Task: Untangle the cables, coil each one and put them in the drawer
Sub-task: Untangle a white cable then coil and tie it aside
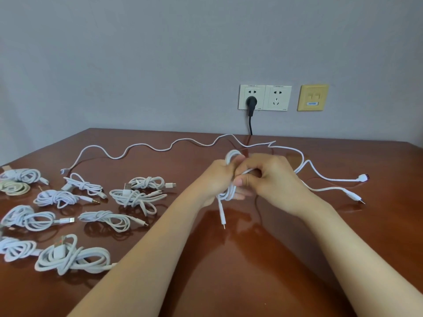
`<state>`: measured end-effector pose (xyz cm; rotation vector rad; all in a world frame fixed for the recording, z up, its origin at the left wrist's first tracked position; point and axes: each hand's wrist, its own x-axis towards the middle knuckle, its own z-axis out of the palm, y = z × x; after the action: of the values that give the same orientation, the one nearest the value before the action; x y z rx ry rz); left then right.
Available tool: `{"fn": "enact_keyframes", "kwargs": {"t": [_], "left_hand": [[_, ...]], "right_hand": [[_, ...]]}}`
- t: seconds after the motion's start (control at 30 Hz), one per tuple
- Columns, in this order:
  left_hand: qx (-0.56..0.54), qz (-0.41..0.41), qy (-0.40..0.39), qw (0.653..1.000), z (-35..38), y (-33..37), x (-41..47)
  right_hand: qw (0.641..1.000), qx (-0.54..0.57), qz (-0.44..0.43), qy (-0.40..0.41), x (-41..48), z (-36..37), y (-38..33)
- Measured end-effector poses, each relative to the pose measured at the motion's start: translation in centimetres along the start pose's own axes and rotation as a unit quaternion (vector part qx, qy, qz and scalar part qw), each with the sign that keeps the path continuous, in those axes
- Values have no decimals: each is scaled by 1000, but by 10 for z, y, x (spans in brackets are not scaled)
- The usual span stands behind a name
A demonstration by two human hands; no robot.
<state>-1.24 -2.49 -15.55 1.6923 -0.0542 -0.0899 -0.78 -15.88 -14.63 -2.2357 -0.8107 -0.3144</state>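
1. Now the left hand (217, 179) is gripping a small bunch of white cable loops (230, 192) in the middle of the frame, just above the worktop (251, 259).
2. The right hand (272, 179) is pinching the same cable right beside it, fingers curled.
3. A plug end (222, 216) is hanging down below the hands.
4. To do this well, I think the loops should be staying even and snug, with the loose tail (362, 177) at the right feeding in without kinks.
5. Tidy bundles (73, 257) are sitting at the lower left, and a long loose cable (142, 146) is lying across the upper middle. No drawer is showing.
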Motion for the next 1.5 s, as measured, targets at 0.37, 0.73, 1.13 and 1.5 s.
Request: {"fn": "enact_keyframes", "kwargs": {"t": [0.37,0.73,1.13,1.5], "left_hand": [[78,-28,-104,991,3,9,-8],[114,-20,-136,984,3,4,-6],[-9,66,73,995,3,0,6],[52,87,83,991,7,-2,8]], "right_hand": [[997,66,-3,38,0,-5,4],[971,224,49,62,6,-6,18],[991,66,104,50,4,23,17],[988,-147,37,-13,0,15,7]]}}
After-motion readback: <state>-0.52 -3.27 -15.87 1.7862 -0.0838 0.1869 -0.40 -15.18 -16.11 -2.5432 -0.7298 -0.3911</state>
